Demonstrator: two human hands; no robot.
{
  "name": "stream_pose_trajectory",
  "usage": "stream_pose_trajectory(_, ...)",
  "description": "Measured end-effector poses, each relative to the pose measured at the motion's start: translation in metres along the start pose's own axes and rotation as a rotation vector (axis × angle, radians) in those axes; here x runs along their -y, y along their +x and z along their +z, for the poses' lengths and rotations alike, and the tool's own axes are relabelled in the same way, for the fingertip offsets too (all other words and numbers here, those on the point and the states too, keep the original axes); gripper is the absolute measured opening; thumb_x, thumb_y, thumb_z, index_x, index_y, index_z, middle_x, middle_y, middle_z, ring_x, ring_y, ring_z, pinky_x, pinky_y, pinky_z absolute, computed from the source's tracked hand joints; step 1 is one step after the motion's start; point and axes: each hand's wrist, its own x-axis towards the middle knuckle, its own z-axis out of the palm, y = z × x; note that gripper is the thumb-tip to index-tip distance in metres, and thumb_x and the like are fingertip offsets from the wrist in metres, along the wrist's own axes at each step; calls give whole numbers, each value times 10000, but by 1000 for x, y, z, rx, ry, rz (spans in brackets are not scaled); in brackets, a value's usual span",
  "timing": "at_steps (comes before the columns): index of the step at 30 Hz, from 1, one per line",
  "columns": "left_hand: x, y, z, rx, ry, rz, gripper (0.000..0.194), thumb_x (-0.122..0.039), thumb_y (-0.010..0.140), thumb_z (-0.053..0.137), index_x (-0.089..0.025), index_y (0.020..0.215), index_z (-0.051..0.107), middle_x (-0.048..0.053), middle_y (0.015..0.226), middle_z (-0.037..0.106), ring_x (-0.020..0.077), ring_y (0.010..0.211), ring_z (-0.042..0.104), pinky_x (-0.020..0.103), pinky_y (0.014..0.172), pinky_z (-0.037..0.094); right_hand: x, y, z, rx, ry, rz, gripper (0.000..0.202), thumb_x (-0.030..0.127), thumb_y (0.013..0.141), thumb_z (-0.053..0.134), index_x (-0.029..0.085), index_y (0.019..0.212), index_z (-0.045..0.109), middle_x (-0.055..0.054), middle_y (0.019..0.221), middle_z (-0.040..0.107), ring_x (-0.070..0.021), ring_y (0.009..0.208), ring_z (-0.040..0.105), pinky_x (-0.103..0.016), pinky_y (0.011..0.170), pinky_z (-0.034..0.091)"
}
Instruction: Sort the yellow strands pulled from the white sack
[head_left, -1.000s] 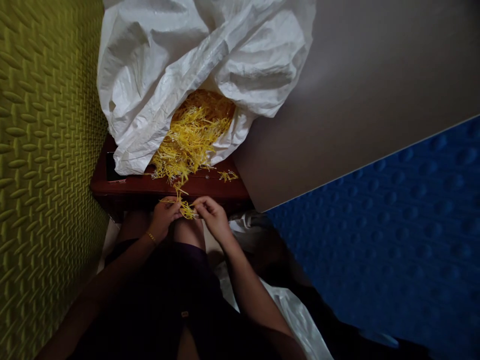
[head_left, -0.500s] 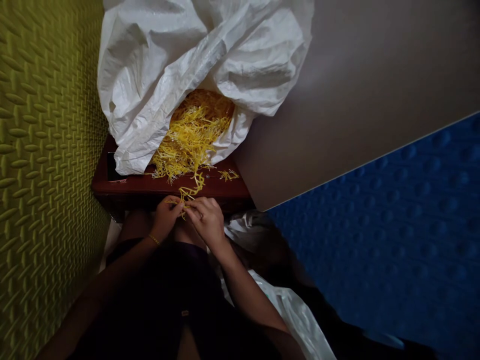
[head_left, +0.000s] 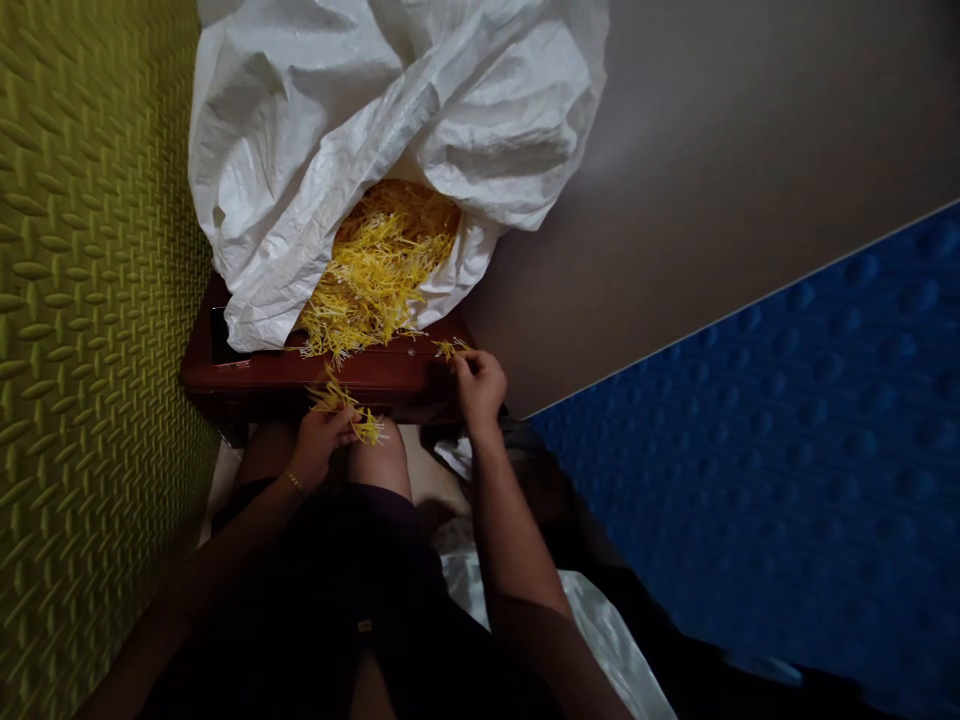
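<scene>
Head view, dim light. The left hand [head_left: 319,440] is over the knees, thumb and fingers pinching a yellow bunch [head_left: 367,428] near its middle; thin strands stick out on both sides of the grip. The right hand [head_left: 482,388] is at the edge of a small yellow cluster [head_left: 450,349] on the red-brown worktop [head_left: 352,370], thumb and forefinger close together; I cannot tell whether they grip it. The main yellow pile [head_left: 382,270] spills from the mouth of the white sack [head_left: 262,150] onto the worktop.

Handling estimate: very light, springy rather than limp, slim enough to tangle; strands probably slip singly from a loose pinch and kink under a hard one. I judge the best hold to be a fingertip pinch at mid-bunch, leaving the pale ends free.
</scene>
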Motion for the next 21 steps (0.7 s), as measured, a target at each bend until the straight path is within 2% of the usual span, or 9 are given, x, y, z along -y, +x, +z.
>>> stream_pose_trajectory(4, -9, -3, 4, 25, -67, -49, 256, -276, 664, 690, -149, 806, 519, 21, 787, 635, 76, 588, 592, 230, 596, 507, -30, 38, 20, 159, -309, -18, 244, 227, 797, 468, 141, 918, 661, -122, 906, 651, -211, 829, 534, -335, 790, 366)
stream_pose_trajectory(7, -12, -4, 6, 23, -61, -40, 229, -231, 669, 688, -143, 803, 523, 23, 779, 633, 73, 599, 598, 221, 602, 516, -34, 48, 30, 236, -409, -43, 317, 229, 812, 453, 162, 1062, 636, -144, 973, 644, -232, 866, 526, -361, 798, 352)
stream_pose_trajectory(10, -12, -1, 6, 12, -57, -8, 214, -200, 668, 682, -145, 794, 518, 1, 715, 612, 72, 595, 596, 205, 586, 513, -28, 47, 30, 210, -396, -50, 336, 231, 814, 460, 167, 1104, 618, -162, 1128, 593, -259, 982, 506, -385, 838, 350)
stream_pose_trajectory(12, -12, 2, 5, -1, -59, 17, 217, -198, 659, 686, -145, 782, 515, -8, 702, 606, 68, 596, 594, 205, 593, 516, -15, 39, 22, 152, -317, -84, 337, 213, 811, 463, 144, 1110, 602, -163, 1179, 565, -256, 1041, 493, -386, 876, 353)
stream_pose_trajectory(14, -12, 5, 6, -18, -52, 35, 226, -206, 647, 694, -144, 772, 517, -12, 696, 606, 64, 591, 588, 212, 603, 520, 8, 22, 9, 121, -170, -169, 302, 209, 825, 449, 145, 1079, 599, -135, 1111, 600, -228, 1025, 513, -369, 888, 369)
stream_pose_trajectory(17, -14, 8, 8, -27, -38, 47, 236, -221, 632, 703, -141, 759, 521, -14, 672, 600, 65, 585, 582, 209, 598, 515, 55, -20, -12, 246, 92, -355, 202, 250, 857, 443, 197, 931, 624, -65, 949, 639, -187, 932, 555, -338, 844, 409)
stream_pose_trajectory(19, -14, 8, 10, -16, -41, 53, 248, -228, 622, 708, -140, 762, 523, -12, 678, 600, 69, 599, 585, 207, 596, 511, 83, -48, -22, 341, 145, -447, 156, 266, 840, 501, 207, 920, 622, -53, 932, 639, -186, 925, 556, -337, 833, 411)
stream_pose_trajectory(21, -12, 8, 11, -2, -40, 62, 258, -238, 616, 710, -142, 768, 525, -11, 697, 600, 72, 620, 586, 210, 603, 511, 101, -69, -27, 400, 155, -476, 157, 273, 830, 532, 206, 945, 617, -59, 937, 636, -189, 916, 553, -337, 810, 415)
